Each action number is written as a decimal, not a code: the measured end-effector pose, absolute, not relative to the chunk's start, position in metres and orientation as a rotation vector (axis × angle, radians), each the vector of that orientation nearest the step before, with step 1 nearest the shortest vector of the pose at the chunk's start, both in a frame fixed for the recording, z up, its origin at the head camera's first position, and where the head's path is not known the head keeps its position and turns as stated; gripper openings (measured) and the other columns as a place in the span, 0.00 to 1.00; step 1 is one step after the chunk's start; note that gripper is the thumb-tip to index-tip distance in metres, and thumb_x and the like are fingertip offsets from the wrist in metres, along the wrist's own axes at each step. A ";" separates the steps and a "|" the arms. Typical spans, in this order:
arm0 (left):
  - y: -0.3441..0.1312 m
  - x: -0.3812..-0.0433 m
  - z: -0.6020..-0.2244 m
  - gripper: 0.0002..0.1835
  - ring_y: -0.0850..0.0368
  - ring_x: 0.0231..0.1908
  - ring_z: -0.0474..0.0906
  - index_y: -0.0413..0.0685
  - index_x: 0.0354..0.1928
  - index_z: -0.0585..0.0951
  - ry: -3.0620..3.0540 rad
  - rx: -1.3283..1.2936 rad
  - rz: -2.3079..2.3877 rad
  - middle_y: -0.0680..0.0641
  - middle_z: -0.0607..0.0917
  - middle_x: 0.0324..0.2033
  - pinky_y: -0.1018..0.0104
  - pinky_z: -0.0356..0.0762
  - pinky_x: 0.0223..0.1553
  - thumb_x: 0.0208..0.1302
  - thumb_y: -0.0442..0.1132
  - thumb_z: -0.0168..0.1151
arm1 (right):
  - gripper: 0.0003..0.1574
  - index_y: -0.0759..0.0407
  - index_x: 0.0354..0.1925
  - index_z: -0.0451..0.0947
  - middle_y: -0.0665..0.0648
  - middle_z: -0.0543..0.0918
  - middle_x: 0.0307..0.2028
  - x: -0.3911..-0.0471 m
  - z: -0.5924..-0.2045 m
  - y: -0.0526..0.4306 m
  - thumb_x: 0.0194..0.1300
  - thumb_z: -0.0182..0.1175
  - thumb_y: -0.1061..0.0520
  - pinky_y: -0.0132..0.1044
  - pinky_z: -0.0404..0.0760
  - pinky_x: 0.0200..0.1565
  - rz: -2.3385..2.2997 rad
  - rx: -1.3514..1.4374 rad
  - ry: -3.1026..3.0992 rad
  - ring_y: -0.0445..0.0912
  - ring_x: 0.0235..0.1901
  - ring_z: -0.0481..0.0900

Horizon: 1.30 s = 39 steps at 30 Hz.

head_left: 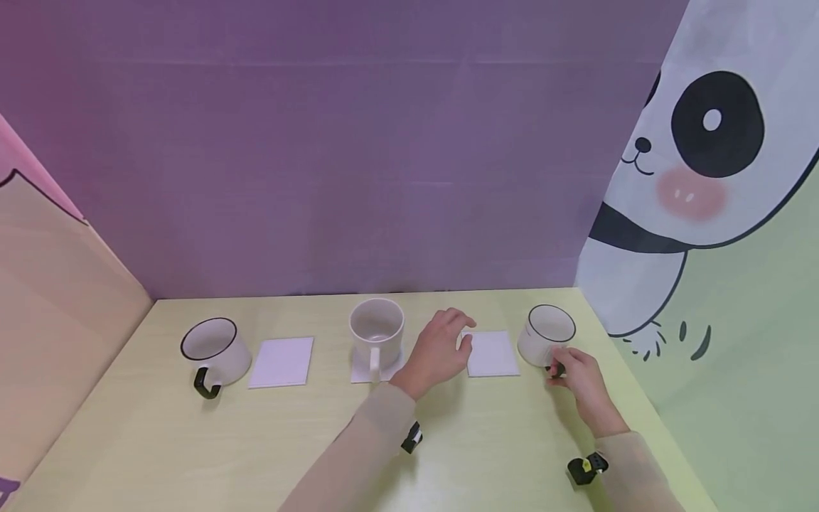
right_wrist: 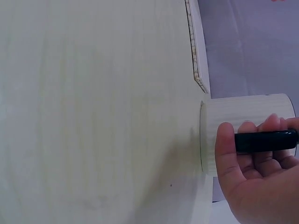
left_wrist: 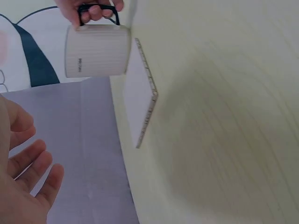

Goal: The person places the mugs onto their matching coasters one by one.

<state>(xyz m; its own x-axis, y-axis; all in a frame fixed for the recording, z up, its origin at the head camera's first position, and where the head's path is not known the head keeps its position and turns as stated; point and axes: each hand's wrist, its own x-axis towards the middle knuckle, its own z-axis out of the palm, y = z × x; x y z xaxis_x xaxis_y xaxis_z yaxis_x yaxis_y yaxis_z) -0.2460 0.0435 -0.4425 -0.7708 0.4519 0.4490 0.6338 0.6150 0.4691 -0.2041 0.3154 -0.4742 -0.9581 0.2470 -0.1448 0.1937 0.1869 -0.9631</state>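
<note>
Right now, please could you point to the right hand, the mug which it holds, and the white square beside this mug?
Right hand [head_left: 585, 385], head view: back of the hand.
Mug [head_left: 537, 348], head view: outer wall.
White square [head_left: 493, 354], head view: top face.

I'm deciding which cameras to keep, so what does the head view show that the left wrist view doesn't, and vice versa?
Only the head view: a white, black-handled cylindrical mug at far left, a plain white square coaster beside it, and an all-white mug standing on another white square coaster.

Only the left wrist view: the fine ribbing on the rightmost white, black-handled mug and the speckled brown edge of the white square coaster near it.

Both: those last two things, the left hand, and the right hand gripping that mug's handle.
</note>
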 end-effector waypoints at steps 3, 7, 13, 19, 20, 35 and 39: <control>0.044 -0.249 -0.446 0.13 0.48 0.54 0.76 0.44 0.53 0.83 -2.599 -0.878 -0.841 0.47 0.83 0.50 0.55 0.76 0.56 0.69 0.36 0.58 | 0.20 0.66 0.32 0.73 0.53 0.74 0.28 -0.205 -0.475 0.315 0.80 0.47 0.56 0.37 0.84 0.41 1.925 -0.442 -2.386 0.44 0.33 0.74; 0.046 -0.253 -0.452 0.15 0.47 0.56 0.76 0.44 0.55 0.82 -2.675 -0.872 -0.776 0.47 0.82 0.52 0.53 0.75 0.56 0.70 0.38 0.58 | 0.20 0.66 0.31 0.72 0.53 0.74 0.28 -0.206 -0.475 0.315 0.80 0.47 0.56 0.37 0.84 0.41 1.923 -0.438 -2.389 0.44 0.32 0.75; 0.048 -0.256 -0.459 0.18 0.47 0.60 0.73 0.44 0.60 0.80 -2.803 -0.881 -0.712 0.46 0.80 0.57 0.51 0.74 0.58 0.71 0.41 0.58 | 0.19 0.67 0.34 0.72 0.53 0.73 0.28 -0.205 -0.474 0.315 0.80 0.46 0.56 0.37 0.83 0.41 1.913 -0.448 -2.406 0.45 0.33 0.74; 0.048 -0.258 -0.466 0.20 0.47 0.62 0.72 0.45 0.62 0.79 -2.886 -0.886 -0.646 0.46 0.78 0.60 0.51 0.74 0.59 0.71 0.42 0.59 | 0.19 0.69 0.36 0.72 0.53 0.73 0.29 -0.204 -0.473 0.315 0.81 0.45 0.56 0.37 0.83 0.41 1.902 -0.446 -2.427 0.45 0.33 0.74; 0.048 -0.258 -0.467 0.21 0.47 0.62 0.71 0.45 0.62 0.79 -2.897 -0.888 -0.634 0.46 0.78 0.60 0.51 0.74 0.59 0.71 0.42 0.59 | 0.19 0.69 0.36 0.72 0.53 0.73 0.29 -0.204 -0.473 0.315 0.81 0.45 0.56 0.37 0.83 0.41 1.900 -0.446 -2.429 0.45 0.33 0.74; 0.052 -0.264 -0.489 0.27 0.47 0.65 0.70 0.47 0.68 0.75 -3.026 -0.930 -0.429 0.48 0.73 0.68 0.51 0.73 0.61 0.71 0.48 0.59 | 0.20 0.68 0.34 0.72 0.53 0.73 0.29 -0.204 -0.474 0.315 0.81 0.45 0.56 0.36 0.83 0.40 1.909 -0.447 -2.420 0.45 0.33 0.74; 0.053 -0.265 -0.488 0.27 0.49 0.64 0.71 0.48 0.68 0.74 -3.033 -0.943 -0.397 0.50 0.73 0.68 0.51 0.72 0.60 0.71 0.48 0.58 | 0.20 0.69 0.35 0.72 0.53 0.73 0.29 -0.204 -0.474 0.315 0.80 0.45 0.56 0.36 0.83 0.40 1.915 -0.443 -2.414 0.45 0.33 0.74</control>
